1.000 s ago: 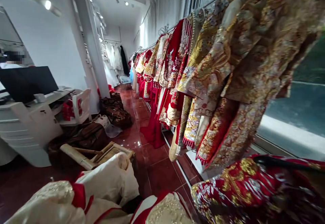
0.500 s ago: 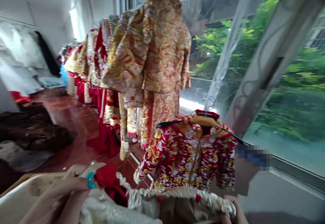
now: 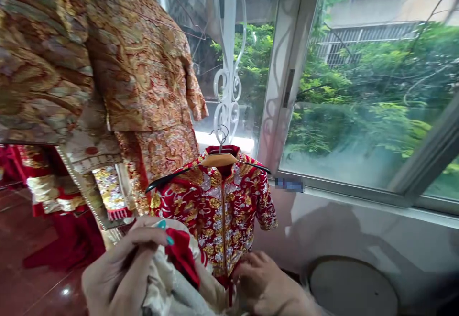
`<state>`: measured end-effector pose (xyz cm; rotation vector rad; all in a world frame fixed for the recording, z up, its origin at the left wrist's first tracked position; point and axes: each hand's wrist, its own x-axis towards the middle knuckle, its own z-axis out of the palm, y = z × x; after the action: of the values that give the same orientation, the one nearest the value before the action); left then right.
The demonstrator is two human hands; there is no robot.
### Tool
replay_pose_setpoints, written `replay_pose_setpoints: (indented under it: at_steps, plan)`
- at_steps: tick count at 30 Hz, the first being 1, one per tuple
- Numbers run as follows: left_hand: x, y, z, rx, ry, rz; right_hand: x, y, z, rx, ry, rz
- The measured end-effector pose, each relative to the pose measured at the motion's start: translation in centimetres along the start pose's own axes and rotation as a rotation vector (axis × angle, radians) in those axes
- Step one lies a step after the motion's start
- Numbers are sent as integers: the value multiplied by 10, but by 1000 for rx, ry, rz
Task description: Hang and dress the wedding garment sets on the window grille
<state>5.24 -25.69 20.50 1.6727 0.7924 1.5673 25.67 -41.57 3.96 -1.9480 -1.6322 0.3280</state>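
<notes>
A cream satin skirt (image 3: pixel 161 282) with a gathered elastic waist and a red cloth piece (image 3: pixel 181 254) is bunched in front of me. My left hand (image 3: pixel 122 268), with turquoise nails, is closed around its upper edge beside the red cloth. My right hand (image 3: pixel 265 282) has its fingers curled in at the other side of the skirt, over the lower front of a red jacket; its fingertips are partly hidden. That jacket (image 3: pixel 215 206), embroidered in gold and silver with a front zip, hangs upright on a black hanger (image 3: pixel 172 177) just beyond both hands.
Gold brocade jackets (image 3: pixel 143 67) hang on the left, with red and gold skirts below. A white scrolled metal bar (image 3: pixel 227 81) stands by the window (image 3: pixel 358 129). At lower right is a round grey-topped object (image 3: pixel 353 287). Red floor tiles (image 3: pixel 43 282) show at lower left.
My view has swung right and closer to the red jacket. The skirt, stretched wide between my hands before, is now bunched. My right hand has come in nearer to the left.
</notes>
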Motion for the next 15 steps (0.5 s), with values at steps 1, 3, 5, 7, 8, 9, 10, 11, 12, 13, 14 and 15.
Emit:
replay_pose_setpoints:
  at_steps: [1, 3, 5, 7, 8, 9, 10, 11, 12, 13, 14, 15]
  plan:
    - [1, 0, 7, -11, -53, 13, 7, 3, 17, -41, -40, 33]
    - [4, -3, 18, -13, -160, 45, 21, 14, 45, -135, -96, 136]
    - [10, -8, 24, 2, -255, 87, 29, 27, 56, -220, -134, 230]
    - [18, -17, 24, 49, -352, 113, 32, 41, 44, -270, -152, 319]
    - [23, -23, 21, 81, -393, 118, 32, 47, 31, -285, -141, 372]
    - [29, -31, 18, 114, -436, 122, 30, 52, 15, -298, -122, 433]
    - [35, -39, 14, 144, -482, 130, 28, 57, -3, -308, -99, 489]
    - [43, -49, 9, 174, -532, 145, 26, 60, -21, -316, -74, 532]
    - [51, -59, 3, 206, -584, 169, 25, 61, -39, -319, -46, 560]
    - [60, -71, -2, 245, -642, 208, 25, 61, -55, -318, -15, 578]
    - [70, -82, -8, 297, -729, 255, 26, 59, -70, -312, 14, 583]
    - [80, -94, -13, 359, -826, 305, 29, 55, -83, -305, 47, 572]
